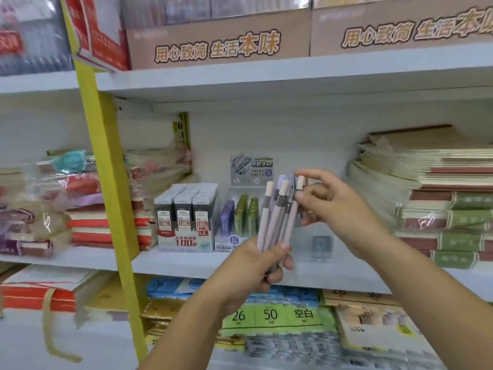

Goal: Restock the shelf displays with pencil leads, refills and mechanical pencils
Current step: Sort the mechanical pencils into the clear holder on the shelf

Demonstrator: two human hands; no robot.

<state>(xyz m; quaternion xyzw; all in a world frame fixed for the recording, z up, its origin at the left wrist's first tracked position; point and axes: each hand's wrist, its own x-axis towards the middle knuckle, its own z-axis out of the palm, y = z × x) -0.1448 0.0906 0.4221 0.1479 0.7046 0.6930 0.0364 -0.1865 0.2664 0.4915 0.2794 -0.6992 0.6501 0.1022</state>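
My left hand (pixel 256 265) grips a bunch of several pale pink and lilac mechanical pencils (pixel 277 214), held upright in front of the middle shelf (pixel 186 263). My right hand (pixel 336 209) pinches the rightmost pencil of the bunch near its top. Behind the pencils on the shelf stands a display box of grey pencil lead cases (pixel 185 217). Next to it a clear display (pixel 240 220) holds purple and green lead cases under a header card (pixel 251 169). A clear holder (pixel 320 245) stands on the shelf below my right hand.
Stacks of notebooks (pixel 440 198) fill the shelf's right end. Wrapped notebooks (pixel 88 204) lie left of a yellow upright post (pixel 106 166). Brown cartons (pixel 218 46) sit on the shelf above. Paper packs (pixel 269 316) lie on the shelf below.
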